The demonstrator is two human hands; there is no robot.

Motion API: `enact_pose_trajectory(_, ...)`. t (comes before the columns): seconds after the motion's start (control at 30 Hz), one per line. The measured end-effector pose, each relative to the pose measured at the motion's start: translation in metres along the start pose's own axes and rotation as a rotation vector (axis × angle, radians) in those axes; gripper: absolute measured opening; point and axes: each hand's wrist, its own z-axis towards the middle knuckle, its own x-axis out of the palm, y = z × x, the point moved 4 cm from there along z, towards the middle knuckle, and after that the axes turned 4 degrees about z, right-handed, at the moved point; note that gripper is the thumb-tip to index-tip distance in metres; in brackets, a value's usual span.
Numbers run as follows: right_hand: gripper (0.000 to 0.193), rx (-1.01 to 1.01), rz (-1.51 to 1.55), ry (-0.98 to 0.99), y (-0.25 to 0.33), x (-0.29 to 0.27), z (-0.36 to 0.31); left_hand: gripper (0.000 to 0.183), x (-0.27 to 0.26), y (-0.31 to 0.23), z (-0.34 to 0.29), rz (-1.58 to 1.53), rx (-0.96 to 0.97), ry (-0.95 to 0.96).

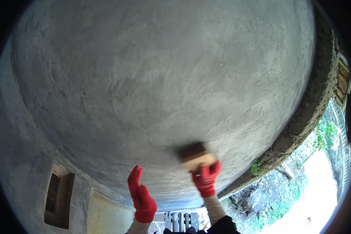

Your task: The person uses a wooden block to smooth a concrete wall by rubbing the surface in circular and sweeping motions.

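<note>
My right hand [206, 179], in a red glove, grips a wide brush [199, 158] with a pale wooden body and dark bristles. The bristles meet a large grey plastered surface [175, 85], and the brush is smeared by motion. Off to the left, my left hand [143, 197], also red-gloved, is raised with its fingers stretched and nothing in it. It is close to the same plaster; whether it touches cannot be made out.
A recessed opening with a dark frame [59, 199] sits in the wall at lower left, beside a pale yellowish panel [109, 212]. Along the right runs a rough concrete edge [284, 144], with bright ground and plants beyond. Grey slats [181, 221] show below.
</note>
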Motion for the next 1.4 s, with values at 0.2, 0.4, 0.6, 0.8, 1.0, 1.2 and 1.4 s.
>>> enact_pose_trajectory(0.2,0.082,1.067,0.297,-0.527,-0.101,-0.048,0.006,0.043,-0.044,0.014,-0.017,0.044,-0.192,-0.202)
enact_pose_trajectory(0.4,0.096,-0.012,0.19,0.137,0.045,0.029,-0.042,0.04,-0.022,0.003,-0.012,0.022,-0.11,-0.009)
enact_pose_trajectory(0.6,0.081,0.241,-0.204,-0.279,-0.068,-0.019,0.017,0.038,-0.066,0.019,-0.022,0.107,-0.046,-0.14)
enact_pose_trajectory(0.8,0.08,0.266,-0.139,-0.377,0.035,0.007,0.069,0.036,-0.079,0.023,-0.038,0.048,-0.223,-0.228)
enact_pose_trajectory(1.0,0.044,-0.252,0.148,0.056,0.152,0.055,0.069,0.036,-0.087,0.021,-0.034,0.042,-0.182,-0.108)
enact_pose_trajectory(1.2,0.081,0.509,0.148,-0.386,0.064,0.003,0.104,0.044,-0.12,0.04,-0.064,0.097,-0.295,-0.215)
enact_pose_trajectory(1.4,0.091,-0.145,0.131,0.054,0.177,0.065,0.051,0.051,-0.073,0.029,-0.023,0.275,-0.033,0.044)
